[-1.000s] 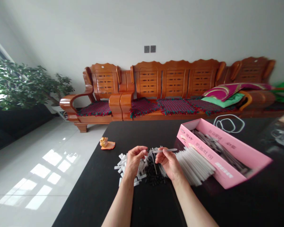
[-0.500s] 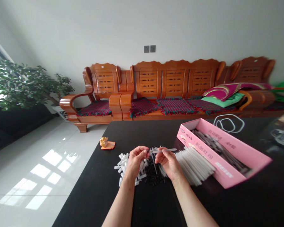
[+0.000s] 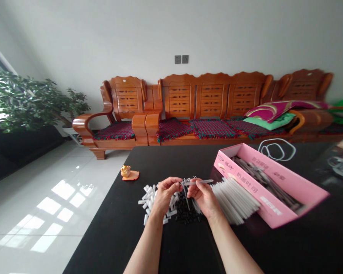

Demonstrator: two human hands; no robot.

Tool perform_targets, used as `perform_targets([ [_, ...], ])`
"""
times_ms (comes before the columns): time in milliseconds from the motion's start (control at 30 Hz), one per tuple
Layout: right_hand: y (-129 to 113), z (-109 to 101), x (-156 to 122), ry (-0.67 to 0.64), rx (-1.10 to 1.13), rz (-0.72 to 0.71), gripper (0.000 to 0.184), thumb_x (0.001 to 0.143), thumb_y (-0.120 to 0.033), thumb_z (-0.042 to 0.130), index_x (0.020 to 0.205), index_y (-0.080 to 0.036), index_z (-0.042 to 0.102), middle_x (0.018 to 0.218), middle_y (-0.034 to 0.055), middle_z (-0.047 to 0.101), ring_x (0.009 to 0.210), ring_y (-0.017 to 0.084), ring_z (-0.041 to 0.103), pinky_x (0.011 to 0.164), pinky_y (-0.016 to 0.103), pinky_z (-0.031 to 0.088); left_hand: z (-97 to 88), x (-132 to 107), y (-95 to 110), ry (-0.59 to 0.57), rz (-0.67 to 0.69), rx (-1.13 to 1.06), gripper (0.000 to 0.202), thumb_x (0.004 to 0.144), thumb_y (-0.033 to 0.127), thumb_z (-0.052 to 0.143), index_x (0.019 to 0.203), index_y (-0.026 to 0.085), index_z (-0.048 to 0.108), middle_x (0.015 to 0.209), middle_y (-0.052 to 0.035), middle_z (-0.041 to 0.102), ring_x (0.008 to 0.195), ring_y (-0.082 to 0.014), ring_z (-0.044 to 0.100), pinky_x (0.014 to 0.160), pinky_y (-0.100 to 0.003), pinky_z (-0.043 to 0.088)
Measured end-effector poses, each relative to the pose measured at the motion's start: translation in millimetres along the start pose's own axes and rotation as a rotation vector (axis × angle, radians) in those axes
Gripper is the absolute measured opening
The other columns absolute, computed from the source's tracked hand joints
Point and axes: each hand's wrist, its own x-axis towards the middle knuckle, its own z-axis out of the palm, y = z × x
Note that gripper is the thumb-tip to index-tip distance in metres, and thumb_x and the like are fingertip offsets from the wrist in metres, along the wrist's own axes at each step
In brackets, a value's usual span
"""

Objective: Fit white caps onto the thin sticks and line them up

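My right hand [image 3: 203, 196] pinches a slim, translucent pen barrel [image 3: 205, 181] between thumb and fingers, lying nearly level with its tapered end to the right. Thumb and fingertips of my left hand [image 3: 166, 194] are closed at the barrel's left end, on something too small to make out. Beneath and between the hands lies a heap of small black pieces [image 3: 187, 213], with thin metallic rods [image 3: 186, 196] just behind. Short white caps [image 3: 148, 199] are scattered by my left hand. Beside my right forearm is a row of whitish tubes [image 3: 235, 201].
A pink box [image 3: 274, 190] on the right holds many grey sticks [image 3: 265, 180]. Behind it lies a looped white cable [image 3: 291, 152]. A small yellow figurine [image 3: 125, 171] on an orange piece sits near the left edge of the black table [image 3: 108, 232]. A wooden sofa [image 3: 179, 97] stands beyond.
My left fingertips have moved slightly right, up to the barrel's left end. My right hand and the barrel have barely moved.
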Motion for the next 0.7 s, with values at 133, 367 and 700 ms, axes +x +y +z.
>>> perform_targets([
  [133, 0.0, -0.5, 0.2, 0.005, -0.003, -0.004, 0.018, 0.084, -0.031, 0.066, 0.094, -0.016, 0.07, 0.07, 0.0054, 0.073, 0.057, 0.017, 0.069, 0.055, 0.028, 0.056, 1.9, 0.5, 0.8, -0.017, 0.009, -0.034, 0.025, 0.073, 0.034, 0.074, 0.09, 0.016, 0.069, 0.079, -0.0022, 0.068, 0.065, -0.0117, 0.062, 0.066, -0.024, 0.049],
  [367, 0.6, -0.9, 0.2, 0.008, -0.024, 0.003, 0.018, 0.085, -0.03, 0.066, 0.094, -0.015, 0.069, 0.07, 0.0056, 0.073, 0.057, 0.017, 0.069, 0.055, 0.028, 0.057, 2.0, 1.1, 0.0, -0.021, 0.018, -0.048, 0.022, 0.075, 0.032, 0.074, 0.087, 0.015, 0.065, 0.075, -0.0003, 0.066, 0.061, -0.0093, 0.06, 0.06, -0.02, 0.046],
  [700, -0.9, 3.2, -1.2, 0.008, -0.076, 0.003, 0.019, 0.085, -0.031, 0.065, 0.094, -0.014, 0.069, 0.07, 0.0067, 0.073, 0.057, 0.018, 0.069, 0.055, 0.029, 0.057, 3.5, 1.1, 0.0, -0.024, 0.012, -0.059, 0.026, 0.075, 0.031, 0.074, 0.094, 0.015, 0.064, 0.077, -0.0011, 0.065, 0.063, -0.0098, 0.06, 0.061, -0.02, 0.047],
])
